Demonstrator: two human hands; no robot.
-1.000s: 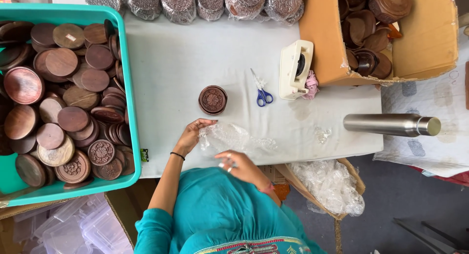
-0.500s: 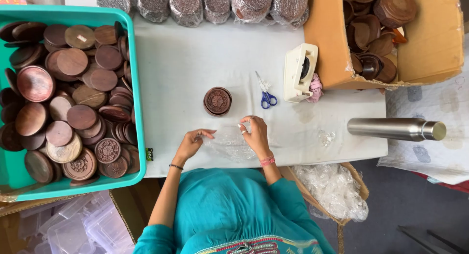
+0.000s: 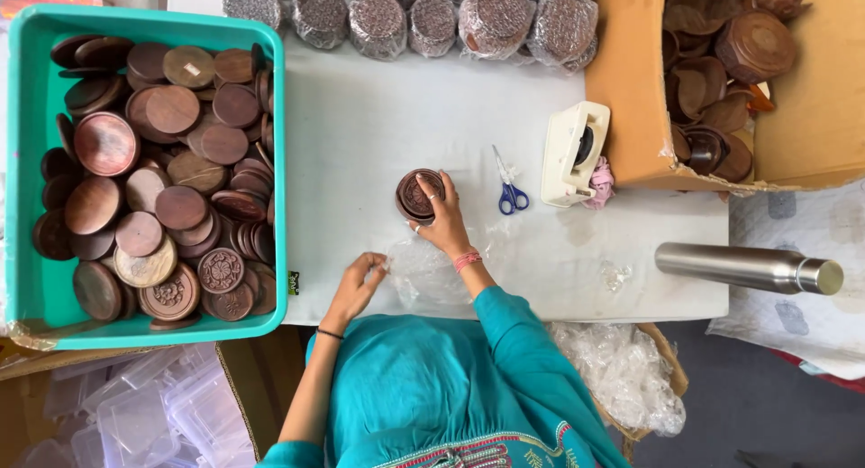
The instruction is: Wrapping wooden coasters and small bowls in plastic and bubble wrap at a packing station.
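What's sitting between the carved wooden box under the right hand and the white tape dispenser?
In the head view, blue-handled scissors lie on the white table between the carved round wooden box, touched by the right hand, and the white tape dispenser.

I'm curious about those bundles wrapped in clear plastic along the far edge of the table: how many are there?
6 in view, in a row at the white table's far edge. More may lie beyond the frame's top.

Teal tunic with short sleeves, black band on left wrist, red bangle on right.
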